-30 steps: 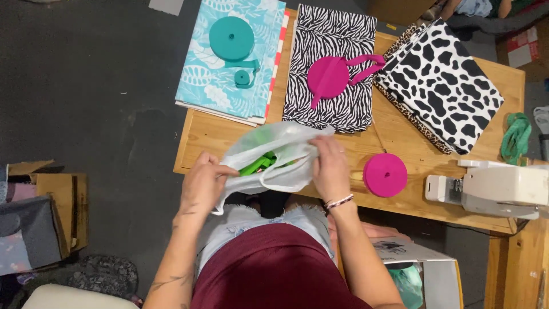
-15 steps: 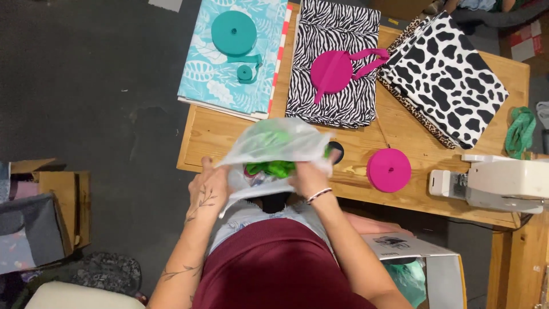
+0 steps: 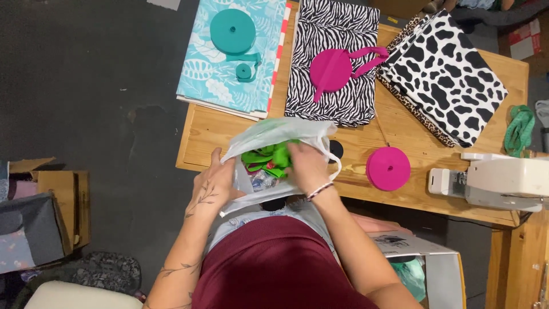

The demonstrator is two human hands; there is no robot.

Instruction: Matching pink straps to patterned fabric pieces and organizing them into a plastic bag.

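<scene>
Right hand (image 3: 306, 166) deep in bag (image 3: 274, 137), grip closed on green ribbon (image 3: 269, 155) | left hand (image 3: 214, 183) pinches bag's side, holding it open at table (image 3: 211, 137) near edge | step: digging out ribbon | room: bare wood left, pink spool (image 3: 388, 168) right

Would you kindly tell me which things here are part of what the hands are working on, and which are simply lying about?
In hand:
left hand holding the clear plastic bag
right hand inside it, at the green ribbon

Lying about:
teal tape roll on leaf-print fabric
magenta roll
zebra fabric
cow-print fabric
sewing machine
</scene>
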